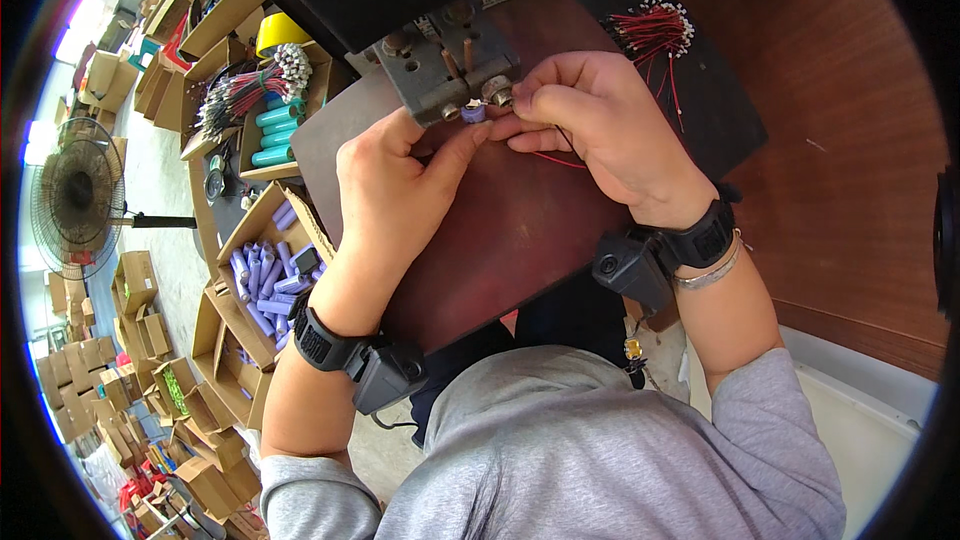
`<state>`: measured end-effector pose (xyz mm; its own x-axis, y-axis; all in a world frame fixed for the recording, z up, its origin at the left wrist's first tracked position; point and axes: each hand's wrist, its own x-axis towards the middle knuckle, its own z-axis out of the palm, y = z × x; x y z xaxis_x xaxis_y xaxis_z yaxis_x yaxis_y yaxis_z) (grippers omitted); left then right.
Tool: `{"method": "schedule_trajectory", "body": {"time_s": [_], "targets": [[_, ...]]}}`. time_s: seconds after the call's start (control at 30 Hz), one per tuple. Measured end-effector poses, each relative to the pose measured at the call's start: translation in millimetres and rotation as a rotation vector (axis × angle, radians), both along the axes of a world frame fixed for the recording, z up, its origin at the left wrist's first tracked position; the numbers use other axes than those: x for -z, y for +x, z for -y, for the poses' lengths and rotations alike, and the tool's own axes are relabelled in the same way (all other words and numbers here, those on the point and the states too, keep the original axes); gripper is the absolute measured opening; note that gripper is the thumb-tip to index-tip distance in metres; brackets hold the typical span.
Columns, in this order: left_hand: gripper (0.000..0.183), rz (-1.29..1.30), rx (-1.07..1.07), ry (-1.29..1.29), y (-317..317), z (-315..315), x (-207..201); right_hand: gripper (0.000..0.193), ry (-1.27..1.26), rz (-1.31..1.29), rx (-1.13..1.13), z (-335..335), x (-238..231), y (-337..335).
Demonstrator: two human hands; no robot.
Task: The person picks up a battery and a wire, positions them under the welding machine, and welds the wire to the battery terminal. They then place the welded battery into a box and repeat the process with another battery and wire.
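Under the metal head [425,75] of a black bench machine, my left hand [395,180] grips a purple cylindrical battery cell [473,114] between thumb and fingers. The cell's end points up toward two copper-coloured pins [468,55]; whether they touch it I cannot tell. Close by on the right, my right hand [605,125] is closed in a pinch on a thin wire lead, its fingertips beside the cell. A red wire [558,159] and a black one trail below those fingers. Where the wire end meets the cell is hidden by my fingers.
A reddish-brown board [500,240] lies beneath my hands. Bundled red leads with white connectors [655,30] rest at the back right. On the left, a cardboard box [268,325] holds many purple cells, another has green cylinders [275,135] and wire bundles. Beyond stands a fan [80,195].
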<state>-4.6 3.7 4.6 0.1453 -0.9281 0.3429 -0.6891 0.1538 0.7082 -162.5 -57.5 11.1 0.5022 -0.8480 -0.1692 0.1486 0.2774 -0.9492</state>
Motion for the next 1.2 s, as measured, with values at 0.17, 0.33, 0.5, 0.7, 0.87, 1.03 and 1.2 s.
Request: {"method": "schedule_trajectory", "body": {"time_s": [0.17,0.33,0.5,0.7,0.87,1.03,1.2], "targets": [[0.017,-0.004,0.004,0.015,1.3,0.4,1.0,0.015,-0.002,-0.014,-0.007,1.4,3.2,-0.7],[0.016,-0.004,0.017,0.012,1.7,0.7,1.3,0.014,-0.034,-0.005,-0.012,1.3,3.5,-1.0],[0.019,-0.110,-0.012,0.098,-0.7,-1.6,-3.8,0.013,-0.016,0.036,-0.002,0.4,5.1,-0.8],[0.018,-0.056,0.008,0.024,4.5,1.6,6.2,0.015,-0.048,0.005,-0.010,-0.5,4.8,-0.3],[0.022,0.054,0.038,0.031,1.7,1.4,-0.2,0.016,-0.083,-0.016,-0.015,-1.8,3.2,-1.3],[0.021,0.065,0.014,0.044,2.6,1.4,1.0,0.015,-0.071,-0.002,-0.015,-1.9,4.2,-1.4],[0.019,0.048,-0.001,0.056,3.2,-0.3,0.2,0.014,-0.091,-0.007,-0.017,-2.1,4.5,-1.4]]}}
